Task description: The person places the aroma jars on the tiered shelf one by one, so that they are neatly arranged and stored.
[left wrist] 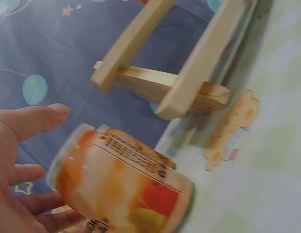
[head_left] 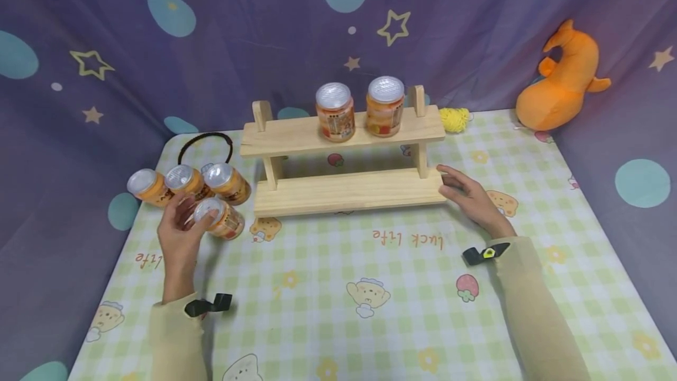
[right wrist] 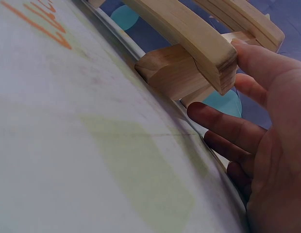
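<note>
From my station I see the left hand (head_left: 178, 239) spread in a loose curve, thumb well apart from its fingers, around the lid end of an orange-labelled cylindrical can with a silvery lid (head_left: 226, 222). It has no firm hold, and I cannot tell whether the fingertips touch. That can is on the desk (head_left: 317, 334), just to this hand's right. Just beyond the hand are three matching cans (head_left: 233, 186), with a dark braided cord loop (head_left: 211, 134) farther out.

My right hand (head_left: 474, 201) rests loosely open, touching the right end of the two-tier pale wooden shelf (head_left: 349, 191) between the hands. Two more such cans (head_left: 335, 119) stand on its upper tier. Beyond the right hand lies yellow yarn (head_left: 453, 119); farther right sits an orange plush toy (head_left: 557, 93).
</note>
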Available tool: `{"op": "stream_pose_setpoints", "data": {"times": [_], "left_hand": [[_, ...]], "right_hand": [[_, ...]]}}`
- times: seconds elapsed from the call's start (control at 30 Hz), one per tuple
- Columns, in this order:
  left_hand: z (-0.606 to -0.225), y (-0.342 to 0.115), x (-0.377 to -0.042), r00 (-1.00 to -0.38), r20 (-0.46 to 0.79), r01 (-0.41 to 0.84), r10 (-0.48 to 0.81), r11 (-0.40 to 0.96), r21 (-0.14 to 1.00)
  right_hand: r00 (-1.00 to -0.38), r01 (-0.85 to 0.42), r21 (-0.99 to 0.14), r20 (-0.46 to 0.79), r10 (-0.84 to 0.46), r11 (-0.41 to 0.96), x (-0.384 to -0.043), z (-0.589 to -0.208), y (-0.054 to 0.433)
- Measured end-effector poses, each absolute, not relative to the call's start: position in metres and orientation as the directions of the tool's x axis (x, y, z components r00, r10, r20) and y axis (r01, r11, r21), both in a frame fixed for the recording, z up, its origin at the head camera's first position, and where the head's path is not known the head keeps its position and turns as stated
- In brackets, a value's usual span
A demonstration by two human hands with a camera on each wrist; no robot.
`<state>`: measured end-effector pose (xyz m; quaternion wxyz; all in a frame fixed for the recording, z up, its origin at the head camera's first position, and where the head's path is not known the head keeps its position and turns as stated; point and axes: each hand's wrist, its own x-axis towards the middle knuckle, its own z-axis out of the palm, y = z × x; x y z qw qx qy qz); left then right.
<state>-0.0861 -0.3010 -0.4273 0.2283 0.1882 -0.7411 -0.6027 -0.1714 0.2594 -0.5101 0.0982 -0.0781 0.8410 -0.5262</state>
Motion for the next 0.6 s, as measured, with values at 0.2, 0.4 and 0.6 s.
{"op": "stream_pose_setpoints", "data": {"times": [0.2,0.4,0.6], "left_hand": [[-0.44,-0.299,-0.083,-0.844,0.066,-0.068,-0.533,0.227,0.971],[-0.449,-0.296,-0.081,-0.84,0.075,-0.052,-0.538,0.217,0.975],[-0.458,-0.294,-0.082,-0.834,0.132,0.001,-0.536,0.238,0.971]], "right_hand": [[-0.971,-0.032,-0.904,-0.074,-0.23,0.426,-0.17,-0.508,0.26],[-0.971,-0.023,-0.906,-0.081,-0.225,0.423,-0.169,-0.508,0.259],[-0.97,-0.044,-0.906,-0.062,-0.234,0.422,-0.17,-0.508,0.259]]}}
